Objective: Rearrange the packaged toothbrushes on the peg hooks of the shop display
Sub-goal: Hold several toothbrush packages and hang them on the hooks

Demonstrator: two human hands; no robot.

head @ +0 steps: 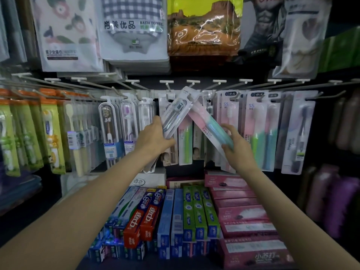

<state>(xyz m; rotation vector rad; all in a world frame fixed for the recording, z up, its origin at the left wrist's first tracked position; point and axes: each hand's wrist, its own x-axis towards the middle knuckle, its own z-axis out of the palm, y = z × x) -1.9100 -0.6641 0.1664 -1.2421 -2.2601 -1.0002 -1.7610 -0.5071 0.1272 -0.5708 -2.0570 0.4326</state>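
Note:
Packaged toothbrushes hang in a row on peg hooks (pixel 169 88) across the display. My left hand (pixel 155 136) grips a clear pack with a grey-bristled brush (pixel 175 112), tilted so its top leans right toward the centre hook. My right hand (pixel 236 147) holds the lower end of a pink pack with a pink and teal brush (pixel 209 123), tilted the other way, its top leaning left. The two packs' tops meet near the same hook. Behind them hang a green-handled brush pack (pixel 186 145) and others.
Toothpaste boxes (pixel 175 213) lie stacked on the shelf below, pink boxes (pixel 243 213) to their right. Bagged bath towels (pixel 134 30) hang above the hooks. Orange and green children's brush packs (pixel 52 133) fill the left; pink SS packs (pixel 257 129) fill the right.

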